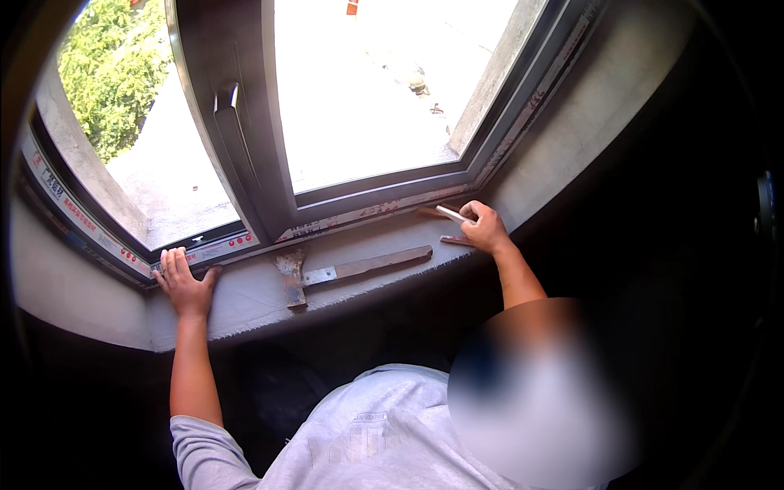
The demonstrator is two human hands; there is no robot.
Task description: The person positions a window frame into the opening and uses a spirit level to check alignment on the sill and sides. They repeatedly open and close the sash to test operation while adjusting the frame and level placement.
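Observation:
My left hand (pixel 186 287) rests at the left corner of the window's bottom frame (pixel 220 247). Its fingers are stretched over the frame, with the thumb apart on the sill. Near the right end of the sill, my right hand (pixel 487 227) pinches a thin pale strip (pixel 451 214) between thumb and fingers, close to the lower frame. Just under that hand lies a short dark flat piece (pixel 456 240), near the sill's front edge. Between my hands a hammer lies on the sill, with a rusty head (pixel 291 278) and a worn wooden handle (pixel 384 262) pointing right.
The grey plastered sill (pixel 245 306) drops off at its front edge into darkness. Ahead stands the dark window frame, with a handle (pixel 233 122) on its upright and printed protective film along its edges. Plastered walls (pixel 73 282) close both sides. Green foliage (pixel 114 73) shows outside.

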